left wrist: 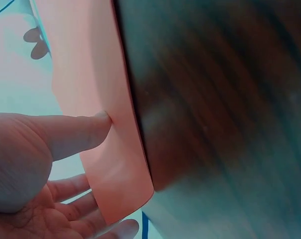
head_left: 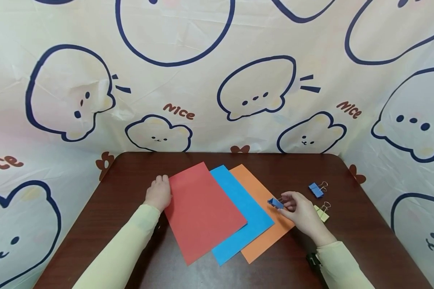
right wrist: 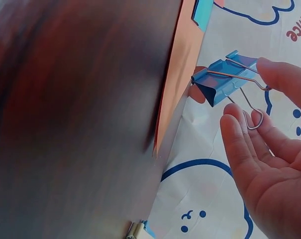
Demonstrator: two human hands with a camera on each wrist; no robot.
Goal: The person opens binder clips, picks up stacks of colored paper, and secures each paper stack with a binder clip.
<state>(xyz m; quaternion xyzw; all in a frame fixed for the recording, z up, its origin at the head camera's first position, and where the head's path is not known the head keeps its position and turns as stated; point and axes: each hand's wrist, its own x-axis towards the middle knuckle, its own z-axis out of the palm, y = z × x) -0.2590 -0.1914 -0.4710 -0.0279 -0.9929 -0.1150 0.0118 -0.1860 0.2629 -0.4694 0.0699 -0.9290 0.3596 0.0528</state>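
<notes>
Red paper (head_left: 202, 212), blue paper (head_left: 235, 218) and orange paper (head_left: 271, 237) lie fanned out, overlapping, with the red on top at the left. My left hand (head_left: 158, 193) pinches the red sheet's left edge; in the left wrist view its thumb (left wrist: 85, 130) lies on top and the other fingers reach underneath. Over the right side of the orange sheet, my right hand (head_left: 301, 212) holds a blue binder clip (head_left: 276, 203). The right wrist view shows that clip (right wrist: 222, 79) between thumb and fingers, its wire handles toward the palm.
Another blue binder clip (head_left: 316, 190) and a yellow binder clip (head_left: 322, 214) lie on the dark wooden table (head_left: 137, 168), right of the papers. A patterned cloth (head_left: 202, 92) with cartoon outlines hangs behind the table and at both sides.
</notes>
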